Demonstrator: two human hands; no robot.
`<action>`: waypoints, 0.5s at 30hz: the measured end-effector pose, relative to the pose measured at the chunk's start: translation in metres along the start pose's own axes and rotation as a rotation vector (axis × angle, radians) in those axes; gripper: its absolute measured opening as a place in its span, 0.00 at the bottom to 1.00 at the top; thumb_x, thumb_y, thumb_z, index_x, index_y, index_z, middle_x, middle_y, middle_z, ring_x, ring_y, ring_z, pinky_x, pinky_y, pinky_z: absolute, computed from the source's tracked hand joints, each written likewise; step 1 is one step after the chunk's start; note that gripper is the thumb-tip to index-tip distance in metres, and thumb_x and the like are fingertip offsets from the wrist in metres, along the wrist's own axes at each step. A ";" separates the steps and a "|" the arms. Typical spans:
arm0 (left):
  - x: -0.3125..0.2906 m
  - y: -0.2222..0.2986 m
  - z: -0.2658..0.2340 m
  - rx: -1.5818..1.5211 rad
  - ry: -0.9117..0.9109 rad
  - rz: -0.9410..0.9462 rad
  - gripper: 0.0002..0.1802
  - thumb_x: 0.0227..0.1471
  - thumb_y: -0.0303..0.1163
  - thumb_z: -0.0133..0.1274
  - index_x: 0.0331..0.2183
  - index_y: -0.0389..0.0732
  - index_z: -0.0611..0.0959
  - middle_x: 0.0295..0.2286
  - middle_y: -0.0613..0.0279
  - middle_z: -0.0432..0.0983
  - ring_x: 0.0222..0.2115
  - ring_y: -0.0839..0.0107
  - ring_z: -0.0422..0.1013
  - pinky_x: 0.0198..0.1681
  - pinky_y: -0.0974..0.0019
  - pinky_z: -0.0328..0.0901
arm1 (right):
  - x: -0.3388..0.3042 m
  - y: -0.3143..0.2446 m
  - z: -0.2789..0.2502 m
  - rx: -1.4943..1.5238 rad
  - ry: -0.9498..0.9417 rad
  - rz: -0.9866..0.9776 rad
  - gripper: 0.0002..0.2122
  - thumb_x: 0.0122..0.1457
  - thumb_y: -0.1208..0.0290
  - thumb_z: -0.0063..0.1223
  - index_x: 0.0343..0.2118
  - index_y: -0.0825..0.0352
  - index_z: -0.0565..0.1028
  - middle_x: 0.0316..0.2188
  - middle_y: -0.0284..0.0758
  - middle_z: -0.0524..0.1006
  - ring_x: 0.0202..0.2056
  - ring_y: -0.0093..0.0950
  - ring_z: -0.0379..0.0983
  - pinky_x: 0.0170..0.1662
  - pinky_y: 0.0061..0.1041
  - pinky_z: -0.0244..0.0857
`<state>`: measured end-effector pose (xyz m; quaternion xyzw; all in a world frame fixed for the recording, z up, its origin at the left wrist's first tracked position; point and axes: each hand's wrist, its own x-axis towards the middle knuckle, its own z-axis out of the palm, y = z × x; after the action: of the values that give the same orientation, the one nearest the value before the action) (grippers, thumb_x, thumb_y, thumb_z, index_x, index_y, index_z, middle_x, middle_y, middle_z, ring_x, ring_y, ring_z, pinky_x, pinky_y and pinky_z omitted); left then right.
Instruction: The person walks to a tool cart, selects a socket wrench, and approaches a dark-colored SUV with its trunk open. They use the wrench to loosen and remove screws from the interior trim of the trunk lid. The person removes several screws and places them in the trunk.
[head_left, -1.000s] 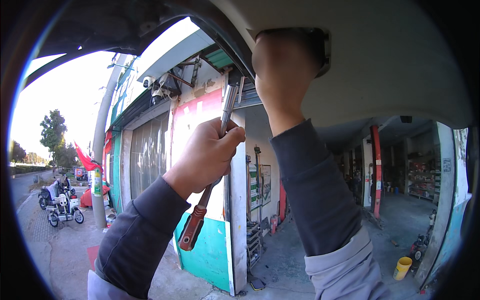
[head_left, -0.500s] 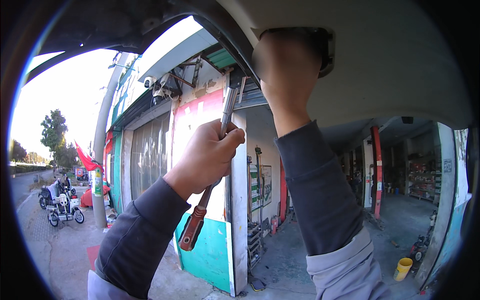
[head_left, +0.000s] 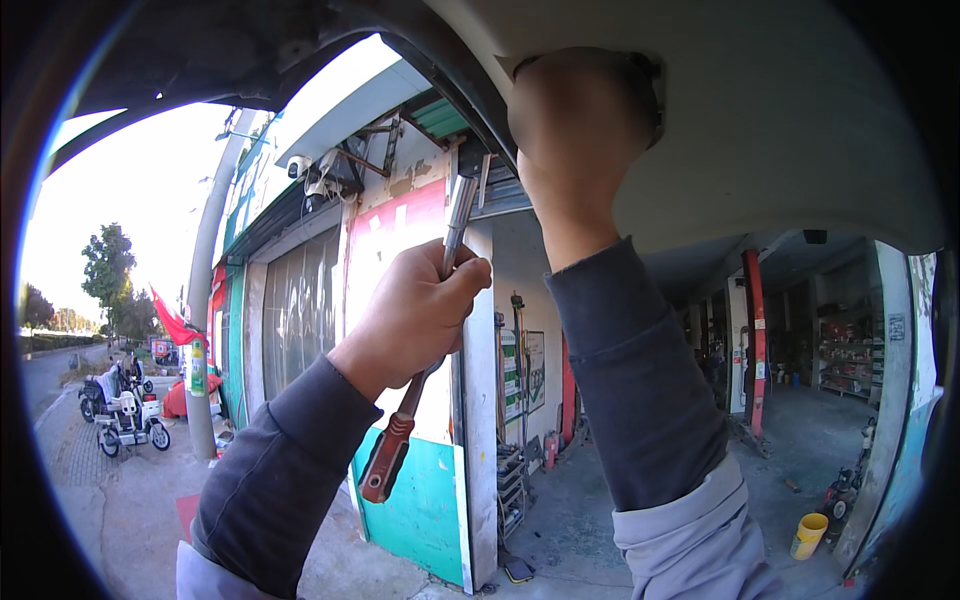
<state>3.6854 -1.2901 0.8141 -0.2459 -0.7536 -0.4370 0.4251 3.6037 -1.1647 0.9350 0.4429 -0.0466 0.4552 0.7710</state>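
Note:
My left hand (head_left: pixel 412 312) is closed around the shaft of a nut driver (head_left: pixel 387 455). Its red and dark handle hangs below the fist, and a shiny metal socket points up above the thumb. Higher up, my right hand (head_left: pixel 580 130) reaches into a dark recess (head_left: pixel 655 105) in a pale beige trim panel (head_left: pixel 790 140) overhead. That hand is blurred and its fingers are hidden, so whether it grips anything does not show.
A dark, curved vehicle frame edge (head_left: pixel 455 60) runs overhead beside the panel. Ahead stands a wall corner (head_left: pixel 480 430) with a green lower part. Beyond lie a workshop with a red post (head_left: pixel 752 340) and a yellow bucket (head_left: pixel 808 537). Scooters (head_left: pixel 128 410) are parked at left.
My right hand has shifted slightly and turned at the recess. The left hand keeps its hold on the nut driver, almost unmoved.

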 end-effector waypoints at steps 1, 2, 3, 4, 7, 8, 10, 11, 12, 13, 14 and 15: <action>0.000 0.000 0.000 0.003 0.000 0.001 0.09 0.65 0.31 0.49 0.33 0.37 0.74 0.14 0.77 0.59 0.10 0.85 0.54 0.13 0.75 0.51 | -0.002 0.000 0.001 0.083 0.002 0.075 0.05 0.51 0.76 0.60 0.31 0.66 0.80 0.30 0.40 0.79 0.32 0.37 0.78 0.37 0.34 0.72; 0.000 0.001 0.000 0.006 -0.001 0.001 0.09 0.65 0.31 0.49 0.33 0.37 0.74 0.14 0.77 0.59 0.10 0.85 0.54 0.13 0.75 0.51 | -0.002 0.000 0.000 0.039 -0.066 0.047 0.11 0.46 0.77 0.63 0.34 0.63 0.79 0.33 0.39 0.79 0.35 0.40 0.77 0.38 0.37 0.71; 0.000 0.001 0.000 0.009 0.000 0.002 0.09 0.65 0.31 0.49 0.33 0.37 0.74 0.14 0.77 0.59 0.10 0.85 0.54 0.13 0.75 0.51 | -0.003 -0.001 0.002 0.023 -0.081 0.046 0.11 0.46 0.77 0.63 0.34 0.64 0.79 0.33 0.40 0.79 0.34 0.39 0.77 0.37 0.37 0.71; -0.001 0.001 0.000 0.008 0.002 -0.003 0.09 0.65 0.31 0.49 0.33 0.37 0.74 0.14 0.77 0.59 0.10 0.85 0.54 0.13 0.75 0.51 | -0.003 -0.001 0.001 0.008 -0.095 0.046 0.11 0.46 0.77 0.63 0.34 0.64 0.79 0.32 0.40 0.79 0.34 0.38 0.77 0.37 0.36 0.71; -0.001 0.001 0.001 0.008 0.007 -0.009 0.08 0.65 0.31 0.49 0.34 0.37 0.74 0.14 0.77 0.60 0.10 0.85 0.55 0.13 0.75 0.51 | -0.003 -0.004 0.003 0.035 0.022 0.080 0.07 0.57 0.73 0.61 0.29 0.72 0.80 0.26 0.40 0.81 0.28 0.29 0.80 0.35 0.26 0.72; -0.001 0.001 0.001 0.008 0.007 -0.006 0.08 0.65 0.31 0.49 0.34 0.37 0.74 0.14 0.77 0.60 0.10 0.85 0.55 0.13 0.75 0.51 | -0.002 -0.005 0.004 0.039 0.059 0.062 0.07 0.57 0.73 0.61 0.29 0.72 0.80 0.26 0.40 0.81 0.27 0.30 0.81 0.35 0.26 0.72; 0.000 0.001 0.001 0.008 0.005 0.000 0.08 0.65 0.31 0.49 0.34 0.37 0.73 0.14 0.77 0.60 0.10 0.85 0.55 0.13 0.75 0.51 | -0.002 -0.007 0.004 0.054 0.085 0.045 0.07 0.57 0.73 0.61 0.29 0.72 0.80 0.26 0.40 0.81 0.27 0.30 0.81 0.35 0.27 0.72; 0.000 0.000 0.000 0.008 0.002 0.003 0.08 0.65 0.31 0.49 0.34 0.37 0.73 0.14 0.77 0.60 0.10 0.85 0.55 0.13 0.75 0.51 | -0.001 -0.007 0.004 0.064 0.074 0.047 0.07 0.57 0.73 0.61 0.29 0.72 0.80 0.25 0.40 0.81 0.27 0.30 0.80 0.34 0.27 0.72; 0.000 0.000 0.000 0.007 -0.001 0.005 0.08 0.65 0.31 0.49 0.34 0.37 0.73 0.14 0.77 0.60 0.10 0.85 0.55 0.13 0.75 0.51 | -0.001 -0.008 0.003 0.061 0.052 0.048 0.06 0.57 0.73 0.61 0.30 0.72 0.80 0.26 0.39 0.81 0.27 0.30 0.80 0.34 0.26 0.72; 0.000 0.000 0.000 0.009 -0.002 0.002 0.08 0.65 0.31 0.49 0.34 0.37 0.73 0.14 0.77 0.60 0.10 0.85 0.54 0.13 0.75 0.51 | -0.001 -0.008 0.002 0.059 0.030 0.049 0.06 0.57 0.73 0.61 0.30 0.72 0.80 0.26 0.39 0.81 0.27 0.30 0.80 0.34 0.26 0.72; 0.000 -0.001 0.000 0.011 -0.003 -0.002 0.08 0.65 0.31 0.49 0.34 0.37 0.73 0.14 0.77 0.60 0.10 0.85 0.54 0.13 0.75 0.51 | -0.001 -0.007 0.001 0.045 0.000 0.051 0.06 0.57 0.74 0.61 0.31 0.72 0.80 0.26 0.39 0.81 0.27 0.30 0.80 0.34 0.26 0.72; 0.000 -0.001 0.000 0.015 -0.005 -0.004 0.08 0.65 0.31 0.49 0.34 0.37 0.73 0.14 0.77 0.60 0.10 0.85 0.54 0.13 0.75 0.51 | -0.001 -0.007 0.001 0.047 -0.004 0.054 0.06 0.57 0.74 0.61 0.31 0.72 0.80 0.26 0.39 0.81 0.27 0.30 0.80 0.34 0.26 0.72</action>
<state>3.6847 -1.2904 0.8138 -0.2421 -0.7585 -0.4315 0.4241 3.6086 -1.1673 0.9306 0.4605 -0.0491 0.4759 0.7477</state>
